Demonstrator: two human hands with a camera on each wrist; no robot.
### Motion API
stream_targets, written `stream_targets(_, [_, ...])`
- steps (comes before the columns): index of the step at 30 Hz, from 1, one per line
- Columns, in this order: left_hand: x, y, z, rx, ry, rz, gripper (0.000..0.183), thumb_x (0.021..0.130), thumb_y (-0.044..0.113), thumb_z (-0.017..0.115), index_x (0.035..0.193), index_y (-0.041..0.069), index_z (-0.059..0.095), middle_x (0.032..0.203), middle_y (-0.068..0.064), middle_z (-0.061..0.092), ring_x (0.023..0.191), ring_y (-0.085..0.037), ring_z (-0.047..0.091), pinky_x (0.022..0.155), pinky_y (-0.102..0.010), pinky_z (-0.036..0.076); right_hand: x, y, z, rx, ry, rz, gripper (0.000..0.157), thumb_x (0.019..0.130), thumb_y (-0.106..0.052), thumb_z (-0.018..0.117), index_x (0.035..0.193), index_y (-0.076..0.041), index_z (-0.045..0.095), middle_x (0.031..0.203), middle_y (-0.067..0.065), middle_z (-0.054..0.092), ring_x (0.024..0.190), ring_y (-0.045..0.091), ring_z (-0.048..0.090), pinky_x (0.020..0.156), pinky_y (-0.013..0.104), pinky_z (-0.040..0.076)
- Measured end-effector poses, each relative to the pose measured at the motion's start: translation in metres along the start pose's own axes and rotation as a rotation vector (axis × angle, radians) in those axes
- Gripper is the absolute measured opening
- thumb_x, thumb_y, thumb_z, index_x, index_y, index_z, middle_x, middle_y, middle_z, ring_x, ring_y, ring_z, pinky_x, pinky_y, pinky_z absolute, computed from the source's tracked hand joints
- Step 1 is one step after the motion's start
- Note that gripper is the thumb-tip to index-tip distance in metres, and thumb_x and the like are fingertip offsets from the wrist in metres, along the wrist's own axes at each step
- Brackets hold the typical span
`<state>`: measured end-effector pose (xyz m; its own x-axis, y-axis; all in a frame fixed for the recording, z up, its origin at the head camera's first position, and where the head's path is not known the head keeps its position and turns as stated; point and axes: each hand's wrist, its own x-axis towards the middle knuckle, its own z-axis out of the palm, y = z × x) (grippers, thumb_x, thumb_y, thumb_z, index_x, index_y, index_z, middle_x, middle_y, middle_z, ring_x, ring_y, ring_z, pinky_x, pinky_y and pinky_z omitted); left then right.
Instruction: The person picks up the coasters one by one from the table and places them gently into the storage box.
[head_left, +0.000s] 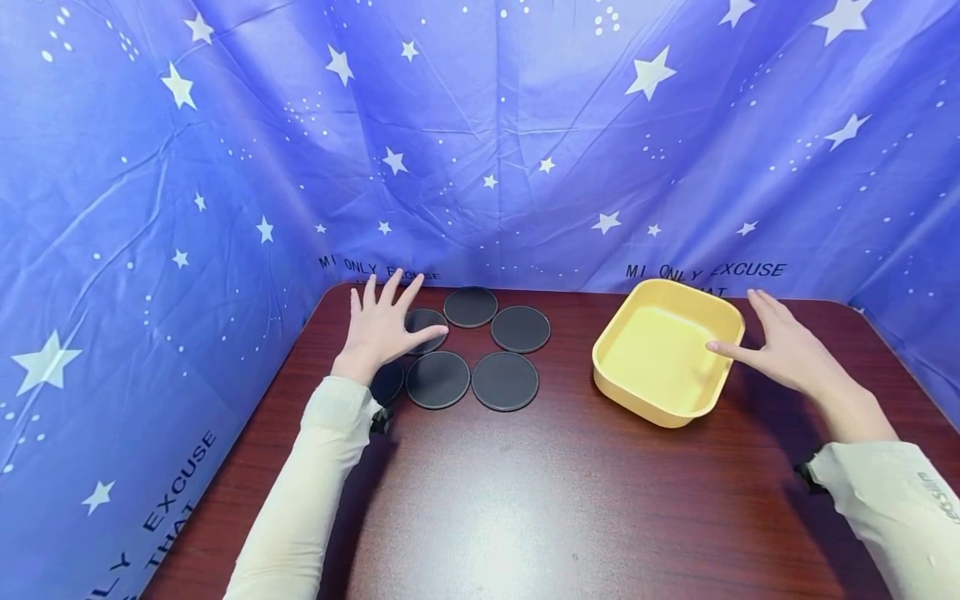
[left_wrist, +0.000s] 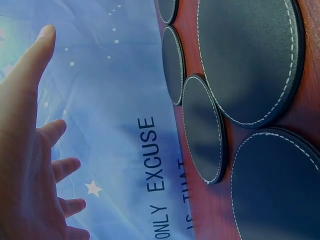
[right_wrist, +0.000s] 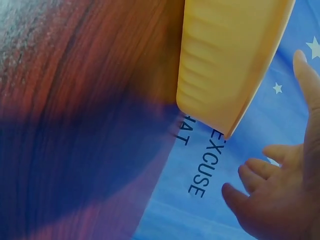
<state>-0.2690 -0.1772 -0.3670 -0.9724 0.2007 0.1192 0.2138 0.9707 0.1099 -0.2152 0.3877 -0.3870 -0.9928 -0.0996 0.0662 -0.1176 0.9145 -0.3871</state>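
Note:
My left hand point(head_left: 381, 323) is spread wide above the left end of a group of round black coasters point(head_left: 506, 381), holding nothing. In the left wrist view the coasters point(left_wrist: 202, 127) show pale stitching round their edges and lie flat, close together. The hand and wrist partly cover two coasters on the left. To the right stands a yellow rectangular bin point(head_left: 660, 354) with rounded corners and nothing inside. My right hand point(head_left: 791, 350) is at its right side, fingers extended, its thumb overlapping the rim in the head view. In the right wrist view, a gap shows between the fingers and the bin's wall point(right_wrist: 225, 60).
The things lie on a dark reddish wooden table point(head_left: 570, 500) with a glossy glare near the front. A blue curtain point(head_left: 495, 208) with white stars and printed words hangs behind the table and along both sides, close to its back edge.

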Motion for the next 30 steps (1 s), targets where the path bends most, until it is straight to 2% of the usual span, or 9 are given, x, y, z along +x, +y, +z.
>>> stream_targets(9, [-0.007,-0.008,0.002,-0.023,-0.004,-0.016,0.102,0.08,0.083,0.051,0.16,0.034,0.014,0.168,-0.01,0.015,0.152,-0.049,0.006,0.12,-0.072,0.004,-0.001,0.005,0.003,0.069,0.015,-0.02,0.109,0.087,-0.049,0.071,0.156,0.008,0.009,0.159,0.036,0.013,0.148,0.054,0.013,0.116,0.071,0.016])
stream_targets(19, [-0.016,-0.014,0.009,-0.023,0.016,-0.031,0.1,0.081,0.08,0.054,0.16,0.031,0.019,0.166,-0.012,0.02,0.15,-0.051,0.013,0.119,-0.072,0.007,-0.004,0.016,0.003,0.159,-0.052,-0.047,0.11,0.084,-0.039,0.077,0.16,-0.004,0.006,0.163,0.029,0.011,0.148,0.054,0.013,0.112,0.075,0.019])
stream_targets(30, [-0.03,-0.02,0.009,-0.051,0.018,-0.05,0.101,0.082,0.077,0.056,0.161,0.028,0.017,0.165,-0.013,0.022,0.15,-0.051,0.016,0.12,-0.071,0.007,-0.006,0.023,0.005,0.192,-0.077,-0.095,0.11,0.08,-0.032,0.082,0.158,0.001,0.012,0.159,0.035,0.019,0.145,0.057,0.017,0.109,0.077,0.02])
